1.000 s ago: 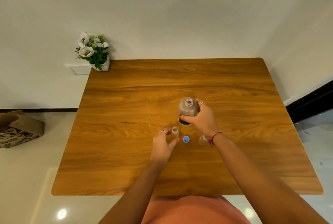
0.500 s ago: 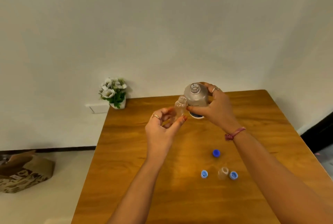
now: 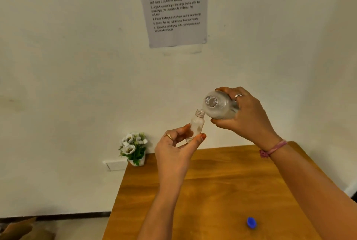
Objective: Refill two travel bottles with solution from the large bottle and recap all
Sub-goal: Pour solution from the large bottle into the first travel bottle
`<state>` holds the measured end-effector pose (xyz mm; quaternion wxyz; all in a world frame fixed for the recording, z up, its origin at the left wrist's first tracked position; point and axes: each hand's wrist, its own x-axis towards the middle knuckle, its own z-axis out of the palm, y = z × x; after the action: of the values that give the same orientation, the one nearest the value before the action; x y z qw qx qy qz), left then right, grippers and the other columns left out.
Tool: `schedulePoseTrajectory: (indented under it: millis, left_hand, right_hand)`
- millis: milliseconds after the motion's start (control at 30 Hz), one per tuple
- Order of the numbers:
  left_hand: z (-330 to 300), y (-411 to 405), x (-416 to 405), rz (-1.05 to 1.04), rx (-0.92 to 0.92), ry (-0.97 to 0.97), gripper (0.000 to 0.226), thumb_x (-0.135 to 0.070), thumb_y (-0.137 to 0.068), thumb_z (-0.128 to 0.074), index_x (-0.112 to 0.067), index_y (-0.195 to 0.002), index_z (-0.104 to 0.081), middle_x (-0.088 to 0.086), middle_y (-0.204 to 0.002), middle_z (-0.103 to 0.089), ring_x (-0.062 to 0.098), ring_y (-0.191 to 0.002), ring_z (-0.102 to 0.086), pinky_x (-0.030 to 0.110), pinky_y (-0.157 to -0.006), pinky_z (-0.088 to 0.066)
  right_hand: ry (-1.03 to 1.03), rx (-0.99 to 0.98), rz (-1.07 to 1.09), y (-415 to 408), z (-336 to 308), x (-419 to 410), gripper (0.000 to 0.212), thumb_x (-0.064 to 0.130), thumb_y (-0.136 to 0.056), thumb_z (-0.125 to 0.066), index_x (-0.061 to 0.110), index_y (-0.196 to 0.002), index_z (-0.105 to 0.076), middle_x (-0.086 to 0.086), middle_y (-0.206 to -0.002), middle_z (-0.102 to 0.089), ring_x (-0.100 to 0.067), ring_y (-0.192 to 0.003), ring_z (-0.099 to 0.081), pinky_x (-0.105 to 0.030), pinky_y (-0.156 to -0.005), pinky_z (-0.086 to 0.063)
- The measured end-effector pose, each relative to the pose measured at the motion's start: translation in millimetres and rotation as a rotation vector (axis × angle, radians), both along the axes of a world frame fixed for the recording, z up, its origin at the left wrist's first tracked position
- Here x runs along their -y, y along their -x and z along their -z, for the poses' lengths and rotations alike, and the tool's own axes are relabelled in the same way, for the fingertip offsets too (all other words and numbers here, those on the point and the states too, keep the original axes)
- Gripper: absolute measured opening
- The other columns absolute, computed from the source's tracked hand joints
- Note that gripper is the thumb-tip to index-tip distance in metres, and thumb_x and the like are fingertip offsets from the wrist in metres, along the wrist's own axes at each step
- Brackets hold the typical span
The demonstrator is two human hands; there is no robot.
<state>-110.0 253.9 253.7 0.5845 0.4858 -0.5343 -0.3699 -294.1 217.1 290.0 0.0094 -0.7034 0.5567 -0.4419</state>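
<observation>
My left hand [image 3: 176, 149] holds a small clear travel bottle [image 3: 197, 123] upright in the air, uncapped, gripped by its lower half. My right hand [image 3: 244, 116] grips the large clear bottle [image 3: 219, 107], uncapped and tilted toward me and to the left, its open neck just above and right of the travel bottle's mouth. The two bottles nearly touch. One blue cap [image 3: 251, 222] lies on the wooden table [image 3: 222, 191] at the lower right. The second travel bottle and the other caps are out of view.
A small pot of white flowers [image 3: 134, 148] stands at the table's far left corner against the wall. A printed instruction sheet [image 3: 173, 5] hangs on the wall above. A brown paper bag [image 3: 17, 230] lies on the floor at the lower left.
Both hands rose from the table with the bottles, and my head tipped up. The large bottle went from upright to tilted toward the travel bottle's mouth.
</observation>
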Motion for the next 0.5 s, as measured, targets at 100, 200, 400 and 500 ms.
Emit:
schedulePoseTrajectory:
  millis: [100, 200, 400, 500]
  left_hand:
    - [-12, 1, 4, -0.006, -0.011, 0.022, 0.036, -0.028, -0.064, -0.084, -0.029, -0.095, -0.068, -0.013, -0.088, -0.069, -0.016, -0.080, -0.061, -0.001, -0.057, -0.042]
    - [-22, 3, 7, -0.018, -0.016, 0.049, 0.033, -0.029, -0.064, -0.084, -0.032, -0.092, -0.066, -0.016, -0.086, -0.068, -0.017, -0.078, -0.060, -0.002, -0.056, -0.041]
    - [-37, 5, 10, -0.034, -0.049, 0.093, 0.031, -0.028, -0.063, -0.085, -0.034, -0.087, -0.065, -0.014, -0.085, -0.069, -0.012, -0.077, -0.063, 0.000, -0.056, -0.042]
    - [-41, 5, 11, -0.042, -0.080, 0.106, 0.030, -0.027, -0.063, -0.085, -0.034, -0.086, -0.067, -0.013, -0.084, -0.071, -0.008, -0.078, -0.065, 0.001, -0.057, -0.044]
  right_hand:
    - [0.049, -0.075, 0.006, 1, -17, 4, 0.071, 0.038, -0.062, -0.083, 0.032, -0.125, -0.051, 0.008, -0.116, -0.052, -0.012, -0.098, -0.053, -0.024, -0.069, -0.046]
    - [0.096, -0.149, 0.000, 1, -29, 9, 0.070, 0.040, -0.065, -0.081, 0.032, -0.127, -0.050, 0.006, -0.119, -0.053, -0.014, -0.102, -0.052, -0.017, -0.065, -0.039]
    - [0.206, -0.242, 0.008, -3, -48, 11, 0.068, 0.038, -0.067, -0.080, 0.029, -0.127, -0.051, 0.004, -0.117, -0.054, -0.015, -0.103, -0.052, -0.019, -0.064, -0.041]
    - [0.246, -0.253, 0.015, -5, -54, 15, 0.067, 0.037, -0.067, -0.080, 0.027, -0.127, -0.052, 0.003, -0.117, -0.055, -0.016, -0.102, -0.052, -0.019, -0.063, -0.040]
